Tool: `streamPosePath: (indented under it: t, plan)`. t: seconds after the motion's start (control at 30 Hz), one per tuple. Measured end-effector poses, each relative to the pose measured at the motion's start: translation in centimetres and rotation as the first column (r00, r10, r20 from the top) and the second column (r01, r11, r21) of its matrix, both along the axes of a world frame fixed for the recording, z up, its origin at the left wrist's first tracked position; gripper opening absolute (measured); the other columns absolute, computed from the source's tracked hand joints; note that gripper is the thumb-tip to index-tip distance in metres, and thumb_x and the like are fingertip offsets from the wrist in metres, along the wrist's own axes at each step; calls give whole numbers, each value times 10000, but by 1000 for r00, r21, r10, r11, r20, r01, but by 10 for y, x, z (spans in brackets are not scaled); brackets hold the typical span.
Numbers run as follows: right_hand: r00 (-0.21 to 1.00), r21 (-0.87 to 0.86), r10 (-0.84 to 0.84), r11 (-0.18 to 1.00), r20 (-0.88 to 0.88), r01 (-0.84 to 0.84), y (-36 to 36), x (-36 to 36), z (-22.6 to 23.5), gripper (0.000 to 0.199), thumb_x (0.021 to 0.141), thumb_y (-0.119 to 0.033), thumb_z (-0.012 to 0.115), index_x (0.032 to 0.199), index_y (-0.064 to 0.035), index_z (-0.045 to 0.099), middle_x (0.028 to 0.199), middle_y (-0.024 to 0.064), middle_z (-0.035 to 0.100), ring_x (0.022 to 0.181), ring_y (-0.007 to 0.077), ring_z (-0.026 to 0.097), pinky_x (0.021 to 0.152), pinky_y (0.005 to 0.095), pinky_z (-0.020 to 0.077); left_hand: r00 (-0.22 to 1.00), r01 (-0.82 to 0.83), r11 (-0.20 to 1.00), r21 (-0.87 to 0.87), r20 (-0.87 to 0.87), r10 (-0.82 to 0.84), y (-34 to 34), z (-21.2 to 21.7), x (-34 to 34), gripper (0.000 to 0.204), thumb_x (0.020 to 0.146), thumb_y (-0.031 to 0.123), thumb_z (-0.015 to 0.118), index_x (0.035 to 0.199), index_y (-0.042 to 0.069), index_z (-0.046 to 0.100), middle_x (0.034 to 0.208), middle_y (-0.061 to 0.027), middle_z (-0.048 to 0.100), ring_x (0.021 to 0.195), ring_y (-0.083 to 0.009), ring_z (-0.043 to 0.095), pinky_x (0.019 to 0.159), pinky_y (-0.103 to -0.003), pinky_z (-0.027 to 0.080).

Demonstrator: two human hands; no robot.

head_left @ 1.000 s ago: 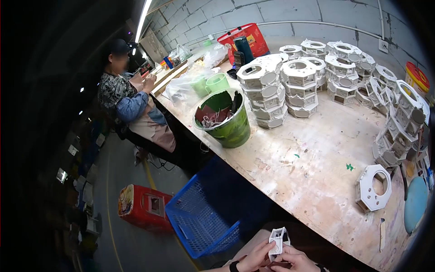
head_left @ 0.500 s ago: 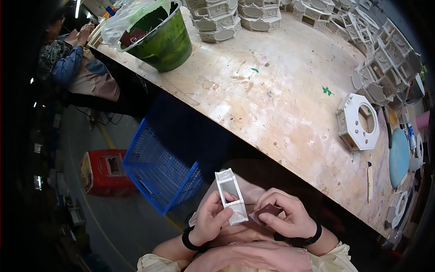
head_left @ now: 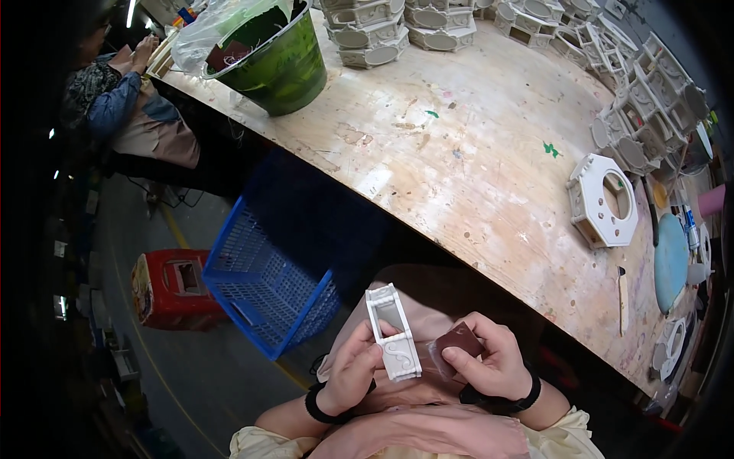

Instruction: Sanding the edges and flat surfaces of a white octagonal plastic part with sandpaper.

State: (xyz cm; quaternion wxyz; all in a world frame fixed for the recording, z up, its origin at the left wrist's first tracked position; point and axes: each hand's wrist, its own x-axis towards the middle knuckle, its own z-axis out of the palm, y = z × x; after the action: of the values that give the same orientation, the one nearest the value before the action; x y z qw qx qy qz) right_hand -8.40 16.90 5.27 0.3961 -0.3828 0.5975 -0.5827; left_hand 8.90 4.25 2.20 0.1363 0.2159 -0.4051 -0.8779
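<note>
Over my lap, my left hand (head_left: pixel 355 367) grips a small white moulded frame (head_left: pixel 401 356) by its lower left side. The piece has a rectangular opening in its upper part and a raised scroll on the panel below. Just to its right, my right hand (head_left: pixel 493 357) pinches a folded piece of brown sandpaper (head_left: pixel 461 343) between thumb and fingers. The sandpaper is apart from the frame, and pale dust shows along its left edge. Some fingers of the right hand are hidden behind the sheet.
A wooden table (head_left: pixel 489 191) runs diagonally ahead, bearing a green bucket (head_left: pixel 287 76), stacked white mouldings (head_left: pixel 371 38), an octagonal white piece (head_left: pixel 604 203) and a small knife (head_left: pixel 622 302). Left on the floor are a blue crate (head_left: pixel 260 283) and red stool (head_left: pixel 180 291). A co-worker (head_left: pixel 141 115) sits beyond.
My right hand has turned, so the sandpaper now stands more upright with its brown face showing. The frame has rotated slightly in my left hand, and the left thumb has shifted off its panel.
</note>
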Motion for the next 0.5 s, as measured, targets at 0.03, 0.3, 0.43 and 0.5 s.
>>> streamPosePath:
  t: [0.03, 0.3, 0.43, 0.5]
  plan:
    - [1000, 0, -1, 1000, -1, 1, 0, 0, -2, 141, 840, -93, 625, 877, 3, 529, 668, 16, 596, 584, 31, 528, 518, 177, 401, 1000, -4, 1000, 7, 6, 4, -1, 1, 0, 265, 931, 128, 397, 1157, -11, 404, 1078, -99, 545, 986, -136, 560, 858, -283, 463]
    - [994, 37, -58, 997, -91, 62, -3, 8, 10, 147, 826, -71, 639, 920, 10, 561, 751, 96, 635, 611, 142, 632, 544, 238, 483, 1000, -19, 999, -36, -11, 18, 9, 5, 2, 218, 918, 62, 492, 1105, -1, 399, 1074, -112, 539, 984, -149, 556, 848, -287, 472]
    - [970, -66, -81, 995, -227, 68, -5, 12, 6, 190, 788, -59, 667, 936, 9, 571, 728, 117, 635, 598, 212, 650, 543, 279, 505, 1000, 8, 992, -130, 12, -6, 12, 10, 1, 219, 908, 60, 526, 1076, -1, 399, 1056, -107, 533, 972, -149, 555, 839, -283, 473]
    - [969, -60, -73, 996, -234, 61, -6, 13, 4, 191, 786, -64, 669, 935, 7, 573, 723, 124, 633, 592, 218, 649, 532, 282, 503, 1000, -3, 992, -127, 28, 7, 14, 14, -3, 227, 904, 98, 544, 1066, 7, 414, 1039, -90, 540, 946, -128, 552, 832, -265, 463]
